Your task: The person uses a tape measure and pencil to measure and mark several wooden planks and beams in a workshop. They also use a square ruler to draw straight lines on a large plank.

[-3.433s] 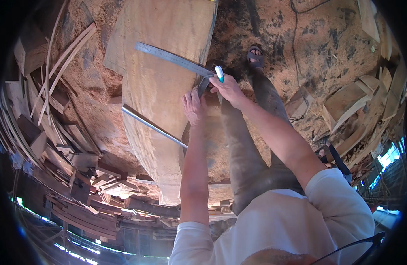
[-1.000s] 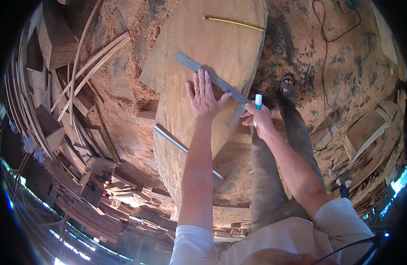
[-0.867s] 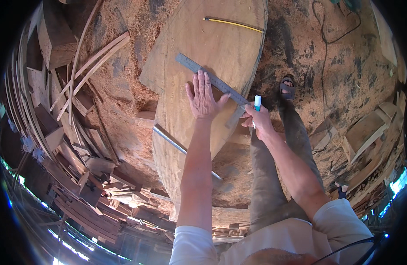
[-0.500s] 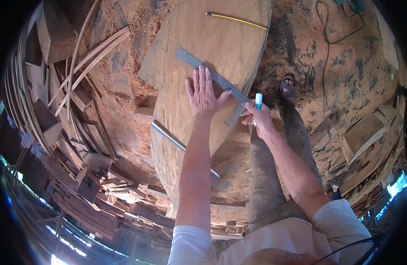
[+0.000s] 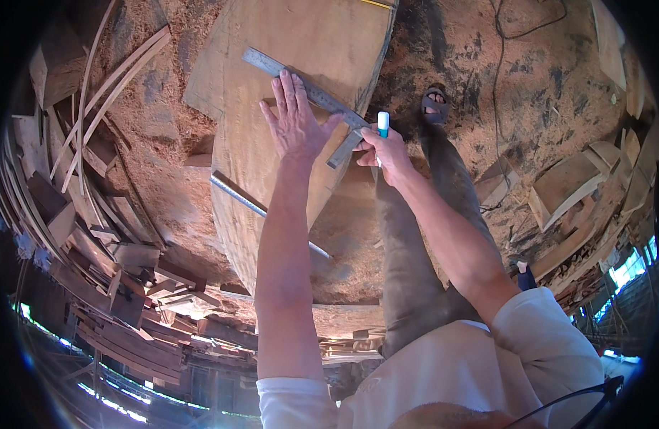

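A wide wooden board (image 5: 233,129) with a pointed left corner lies in front of me. Across it slants a metal carpenter's square (image 5: 329,104), its shorter arm pointing back toward me. My left hand (image 5: 299,125) is open, fingers spread, pressing down on the long blade and the wood beside it. At the square's corner, near the board's right edge, the fingers of my right hand (image 5: 392,157) pinch the metal. That same hand also holds a white and teal marker (image 5: 383,123) upright. A long metal ruler (image 5: 233,188) passes beneath my left forearm, which hides its middle.
Sawdust covers the ground (image 5: 172,193). Thin curved strips (image 5: 111,93) and piled offcuts (image 5: 133,254) lie on the left, more wood blocks (image 5: 569,186) on the right. A dark cable (image 5: 496,86) runs along the ground beyond my sandalled foot (image 5: 434,106). A yellow strip (image 5: 376,3) shows at the top.
The whole view has shifted, so the board, square and hands appear further left and higher. My left fingers look slightly more spread. Both hands keep about the same place on the square.
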`<state>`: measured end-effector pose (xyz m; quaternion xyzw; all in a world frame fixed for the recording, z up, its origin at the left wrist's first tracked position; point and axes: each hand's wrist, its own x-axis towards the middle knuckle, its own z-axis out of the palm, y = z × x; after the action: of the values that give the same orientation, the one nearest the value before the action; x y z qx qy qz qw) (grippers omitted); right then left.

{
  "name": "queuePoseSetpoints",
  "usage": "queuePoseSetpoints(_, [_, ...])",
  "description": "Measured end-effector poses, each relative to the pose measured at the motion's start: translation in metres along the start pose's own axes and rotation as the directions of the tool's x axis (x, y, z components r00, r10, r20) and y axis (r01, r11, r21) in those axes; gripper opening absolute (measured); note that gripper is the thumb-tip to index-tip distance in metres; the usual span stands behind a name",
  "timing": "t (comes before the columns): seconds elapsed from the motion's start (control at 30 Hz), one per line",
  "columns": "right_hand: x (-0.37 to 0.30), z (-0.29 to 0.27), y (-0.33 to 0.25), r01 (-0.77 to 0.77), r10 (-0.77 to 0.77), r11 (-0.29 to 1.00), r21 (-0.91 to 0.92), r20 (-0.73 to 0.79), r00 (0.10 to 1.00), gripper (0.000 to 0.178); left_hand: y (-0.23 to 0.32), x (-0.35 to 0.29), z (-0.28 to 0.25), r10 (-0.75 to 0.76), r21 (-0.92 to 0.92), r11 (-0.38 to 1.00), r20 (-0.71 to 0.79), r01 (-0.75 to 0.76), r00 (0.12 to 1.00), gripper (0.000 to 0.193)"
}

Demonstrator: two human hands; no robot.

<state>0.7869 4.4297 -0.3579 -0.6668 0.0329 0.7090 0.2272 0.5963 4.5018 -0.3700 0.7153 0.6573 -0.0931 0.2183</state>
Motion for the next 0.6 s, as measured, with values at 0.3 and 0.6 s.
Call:
queuePoseSetpoints(0.3, [-0.013,-0.008,-0.009,-0.060,0.038,0.979,-0.194,-0.117,0.992,0.039,0.010,0.000,-0.010,-0.036,0.037,0.999,0.055,0.034,0.998,0.125])
queuePoseSetpoints(0.6, [-0.012,0.014,-0.097,0.586,-0.628,0.673,-0.452,0.070,0.775,0.045,0.018,0.000,-0.019,-0.083,0.024,0.996,0.095,0.081,0.992,0.122])
